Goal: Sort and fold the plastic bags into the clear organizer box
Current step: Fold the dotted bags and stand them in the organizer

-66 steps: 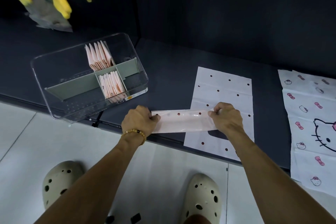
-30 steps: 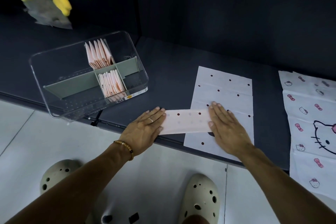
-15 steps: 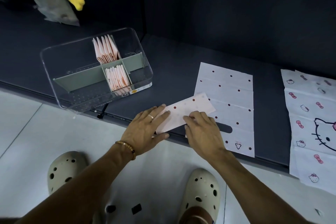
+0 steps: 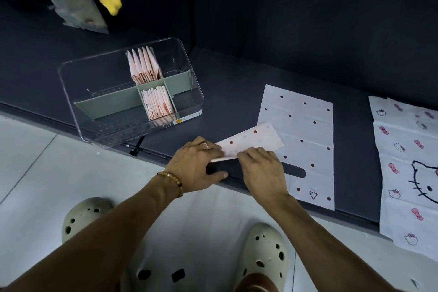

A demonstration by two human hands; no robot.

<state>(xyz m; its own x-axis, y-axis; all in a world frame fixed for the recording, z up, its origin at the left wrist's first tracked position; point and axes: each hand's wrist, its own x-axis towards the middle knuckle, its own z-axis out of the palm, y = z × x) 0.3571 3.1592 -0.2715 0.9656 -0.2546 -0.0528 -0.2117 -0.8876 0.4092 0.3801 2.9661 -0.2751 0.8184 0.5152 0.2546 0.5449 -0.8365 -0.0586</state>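
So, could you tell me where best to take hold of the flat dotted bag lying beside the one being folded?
Probably the far short edge of the flat dotted bag, pinched from its open right side: it lies flat and uncovered there, while the folded strip and right hand overlap its left side.

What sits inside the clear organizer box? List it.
Inside the clear organizer box, green dividers form compartments. Two hold upright rows of folded pink bags: a far row and a near row. The other compartments look bare; the bags' lower edges are hidden by the dividers.
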